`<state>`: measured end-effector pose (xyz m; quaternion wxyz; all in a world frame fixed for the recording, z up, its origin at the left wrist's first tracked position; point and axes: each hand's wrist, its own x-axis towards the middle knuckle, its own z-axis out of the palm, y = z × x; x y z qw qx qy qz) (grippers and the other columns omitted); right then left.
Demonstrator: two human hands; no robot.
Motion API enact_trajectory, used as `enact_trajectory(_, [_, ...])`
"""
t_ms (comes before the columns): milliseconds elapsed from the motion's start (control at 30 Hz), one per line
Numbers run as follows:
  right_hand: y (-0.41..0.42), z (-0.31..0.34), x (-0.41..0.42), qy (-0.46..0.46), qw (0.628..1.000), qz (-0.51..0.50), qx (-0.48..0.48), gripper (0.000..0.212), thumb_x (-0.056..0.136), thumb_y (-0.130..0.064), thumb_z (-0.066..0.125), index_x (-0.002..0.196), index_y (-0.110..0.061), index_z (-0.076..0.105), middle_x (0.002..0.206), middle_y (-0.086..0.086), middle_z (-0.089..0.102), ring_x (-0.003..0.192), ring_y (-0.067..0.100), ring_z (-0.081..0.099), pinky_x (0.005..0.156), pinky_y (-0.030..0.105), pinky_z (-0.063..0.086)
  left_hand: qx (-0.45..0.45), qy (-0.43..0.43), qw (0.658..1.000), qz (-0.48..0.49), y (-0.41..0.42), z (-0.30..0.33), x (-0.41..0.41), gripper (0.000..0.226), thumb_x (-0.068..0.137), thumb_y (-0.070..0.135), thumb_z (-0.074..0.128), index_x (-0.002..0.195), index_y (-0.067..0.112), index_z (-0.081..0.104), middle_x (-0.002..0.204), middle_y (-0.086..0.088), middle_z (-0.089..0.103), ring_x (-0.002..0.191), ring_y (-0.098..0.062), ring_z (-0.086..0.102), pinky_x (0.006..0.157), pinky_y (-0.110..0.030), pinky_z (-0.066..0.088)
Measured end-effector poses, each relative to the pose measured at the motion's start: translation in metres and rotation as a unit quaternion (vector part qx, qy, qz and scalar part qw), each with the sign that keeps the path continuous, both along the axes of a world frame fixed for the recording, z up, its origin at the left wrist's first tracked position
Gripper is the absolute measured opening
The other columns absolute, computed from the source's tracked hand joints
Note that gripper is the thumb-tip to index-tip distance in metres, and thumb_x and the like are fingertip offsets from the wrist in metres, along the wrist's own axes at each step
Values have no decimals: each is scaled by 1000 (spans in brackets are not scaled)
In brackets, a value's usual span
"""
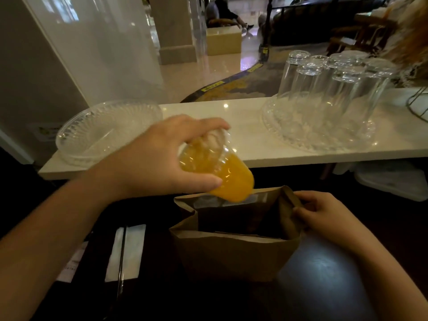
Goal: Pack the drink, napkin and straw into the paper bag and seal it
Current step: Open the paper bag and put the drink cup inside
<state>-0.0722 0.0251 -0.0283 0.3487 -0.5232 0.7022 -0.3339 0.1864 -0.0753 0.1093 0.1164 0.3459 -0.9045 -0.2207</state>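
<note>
Head view: my left hand [159, 158] grasps the tilted drink [220, 172] over the open paper bag [231, 256]. My right hand [324, 214] pinches the bag's rim. Napkin [129, 251] and straw [121, 258] lie on the dark table [324, 274].

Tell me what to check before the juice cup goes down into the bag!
1. Bag mouth open: ok, the right hand pulls its right edge wide.
2. Cup held firmly: ok, the left hand wraps its lidded top.
3. Cup upright: not ok, it tilts, bottom toward the opening.
4. Lid sealed tight: cannot tell, fingers cover it.
5. Bag bottom free of clutter: cannot tell, the inside is dark.
6. Napkin and straw ready: ok, both lie on the dark table, left of the bag.
</note>
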Motion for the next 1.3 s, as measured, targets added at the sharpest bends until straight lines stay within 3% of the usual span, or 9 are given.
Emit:
enact_trajectory(167, [4, 6, 3, -23, 1000, 7, 3, 24, 87, -6, 55, 93, -26, 66, 79, -1, 72, 66, 0, 68, 52, 11, 52, 24, -145, 982, -120, 14, -57, -61, 75, 67, 58, 65, 130, 51, 25, 123, 11, 37, 110, -10, 40, 83, -25, 44])
enact_trajectory(433, [19, 12, -1, -34, 999, 3, -11, 33, 89, -8, 51, 83, -40, 56, 78, -9, 63, 64, -11, 63, 50, 6, 47, -65, -293, 937, -181, 25, -90, -72, 82, 75, 59, 57, 141, 42, 12, 142, 3, 29, 124, -16, 32, 97, -32, 43])
enact_trajectory(533, [22, 10, 1, -7, 1000, 16, -15, 33, 90, -10, 49, 88, -43, 55, 81, -13, 62, 71, 0, 65, 56, 11, 52, 63, -282, 939, -184, 12, -93, -78, 78, 77, 48, 63, 141, 39, 19, 143, 4, 32, 116, -11, 40, 91, -26, 45])
enact_trajectory(600, [23, 10, 2, 7, 999, 30, -15, 32, 91, -9, 48, 101, -38, 57, 82, -15, 60, 77, 2, 63, 58, 15, 53, 234, -240, 931, -142, -2, -97, -80, 73, 79, 39, 65, 141, 35, 26, 133, 2, 44, 111, -16, 51, 91, -34, 51])
enact_trajectory(667, [25, 10, 3, 2, 999, 39, -20, 33, 91, -8, 48, 102, -37, 58, 78, -15, 60, 73, 3, 64, 57, 13, 53, 293, -221, 924, -108, -11, -113, -82, 69, 81, 33, 65, 140, 31, 29, 128, 1, 49, 111, -17, 54, 95, -36, 50])
enact_trajectory(800, [25, 7, 3, 2, 998, 44, -40, 38, 90, -9, 49, 92, -47, 53, 77, -15, 59, 72, 1, 62, 58, 10, 52, 135, -279, 936, -166, -17, -158, -92, 59, 80, 29, 66, 133, 22, 42, 133, -3, 52, 119, -18, 51, 100, -35, 46])
enact_trajectory(933, [27, 2, 2, -2, 998, 43, -38, 36, 90, -9, 48, 112, -35, 58, 85, -14, 61, 77, 6, 64, 69, 26, 58, -15, -410, 889, -205, -27, -189, -98, 47, 85, 35, 57, 128, 16, 48, 127, -12, 56, 113, -29, 55, 95, -42, 47])
enact_trajectory(1100, [25, -6, 3, -6, 998, 39, -44, 43, 89, -8, 46, 119, -37, 55, 98, -3, 69, 74, 12, 68, 68, 34, 61, 0, -462, 865, -195, -22, -205, -100, 44, 89, 37, 51, 125, 11, 51, 129, -14, 53, 118, -31, 50, 98, -38, 41])
enact_trajectory(1300, [26, -15, -3, -21, 998, 21, -50, 45, 88, -6, 47, 117, -39, 55, 91, -5, 69, 70, 11, 69, 63, 30, 61, -5, -512, 843, -166, -14, -236, -100, 38, 98, 22, 34, 130, 5, 46, 136, -18, 47, 126, -33, 42, 108, -40, 32])
